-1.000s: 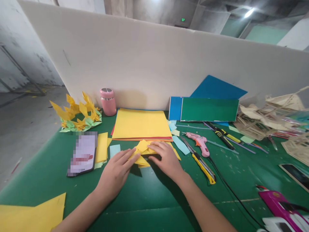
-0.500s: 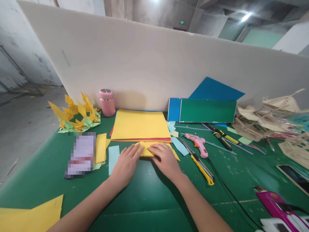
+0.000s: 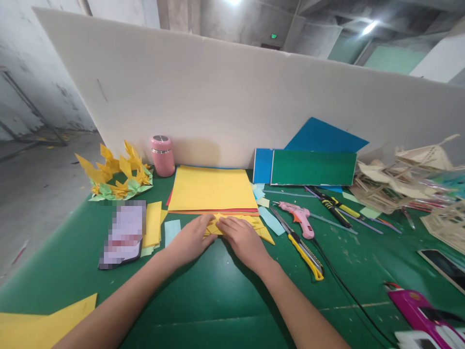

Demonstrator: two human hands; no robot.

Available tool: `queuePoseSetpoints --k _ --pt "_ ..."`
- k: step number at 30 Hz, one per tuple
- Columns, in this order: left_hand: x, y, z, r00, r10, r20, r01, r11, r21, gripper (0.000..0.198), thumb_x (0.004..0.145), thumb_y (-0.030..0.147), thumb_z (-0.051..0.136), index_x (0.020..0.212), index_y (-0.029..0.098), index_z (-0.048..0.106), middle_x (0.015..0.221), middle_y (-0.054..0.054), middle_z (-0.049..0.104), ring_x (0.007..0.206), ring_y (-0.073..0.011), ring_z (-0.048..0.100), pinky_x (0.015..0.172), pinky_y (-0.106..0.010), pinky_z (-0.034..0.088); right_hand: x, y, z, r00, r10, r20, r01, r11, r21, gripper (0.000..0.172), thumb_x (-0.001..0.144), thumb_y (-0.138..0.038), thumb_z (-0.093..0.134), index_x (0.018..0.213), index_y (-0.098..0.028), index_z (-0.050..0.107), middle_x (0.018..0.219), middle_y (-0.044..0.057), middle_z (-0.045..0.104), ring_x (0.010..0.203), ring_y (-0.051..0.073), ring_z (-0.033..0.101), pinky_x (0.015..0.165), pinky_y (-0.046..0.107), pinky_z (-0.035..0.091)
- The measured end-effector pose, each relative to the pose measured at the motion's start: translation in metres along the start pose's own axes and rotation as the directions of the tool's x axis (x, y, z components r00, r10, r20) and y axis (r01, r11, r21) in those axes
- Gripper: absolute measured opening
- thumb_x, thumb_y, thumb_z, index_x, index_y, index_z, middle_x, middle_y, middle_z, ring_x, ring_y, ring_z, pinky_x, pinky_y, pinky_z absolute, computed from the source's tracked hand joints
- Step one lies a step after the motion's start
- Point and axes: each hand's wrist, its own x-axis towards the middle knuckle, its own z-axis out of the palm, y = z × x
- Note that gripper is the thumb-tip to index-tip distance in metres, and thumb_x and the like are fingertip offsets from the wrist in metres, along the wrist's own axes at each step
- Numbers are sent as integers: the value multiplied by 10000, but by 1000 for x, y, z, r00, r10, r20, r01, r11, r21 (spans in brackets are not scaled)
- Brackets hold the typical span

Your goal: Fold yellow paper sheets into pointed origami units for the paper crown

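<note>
A folded piece of yellow paper (image 3: pixel 259 227) lies on the green table (image 3: pixel 225 300), just in front of a stack of yellow and red sheets (image 3: pixel 212 189). My left hand (image 3: pixel 191 240) rests on the paper's left end with its fingers stretched flat, pressing down. My right hand (image 3: pixel 243 240) lies on the middle of the fold, fingers extended and pressing along the crease. The two hands' fingertips nearly meet. Much of the folded paper is hidden under them.
Left: a phone (image 3: pixel 123 235), yellow slips (image 3: pixel 152 223), finished paper flowers (image 3: pixel 116 177), a pink cup (image 3: pixel 162 155). Right: a pink glue gun (image 3: pixel 300 215), a yellow utility knife (image 3: pixel 303 247), blue and green card (image 3: pixel 314 167), wooden models (image 3: pixel 410 184). A white board (image 3: pixel 232 97) walls the back.
The raised flap of the yellow paper has been pressed flat. Both hands have drawn closer together over the fold, the left sliding right along it.
</note>
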Motion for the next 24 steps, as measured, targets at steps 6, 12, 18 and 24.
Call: queuePoseSetpoints --k 6,12,18,24 --pt "31 -29 -11 1000 29 9 -29 992 126 336 843 68 486 1161 173 510 1253 -107 571 1190 -226 524 1008 -387 427 1 1 3 1000 -7 -3 7 1000 -25 332 931 -129 446 1208 -189 619 1237 82 638 1155 231 567 935 398 472" --pt "53 -39 -14 978 111 175 -156 950 270 220 908 254 547 1097 142 570 1021 -78 643 877 -192 639 767 -364 537 1 3 2 999 -8 47 9 1000 -22 348 921 -128 474 1239 -191 601 1264 62 621 1178 230 549 973 383 449" --pt "52 -32 -22 951 176 254 -262 895 361 232 858 33 452 997 169 578 880 -70 620 773 -186 653 664 -297 517 -1 1 -1 998 -36 43 39 997 -69 349 921 -153 498 1245 -249 588 1265 64 617 1166 241 534 937 401 454" --pt "58 -34 -33 954 158 253 -254 876 410 240 803 -21 437 901 139 587 941 -89 587 736 -173 651 662 -293 506 6 -6 -2 997 78 13 -76 988 -135 326 921 -171 490 1227 -243 580 1187 107 621 1067 258 545 854 407 456"
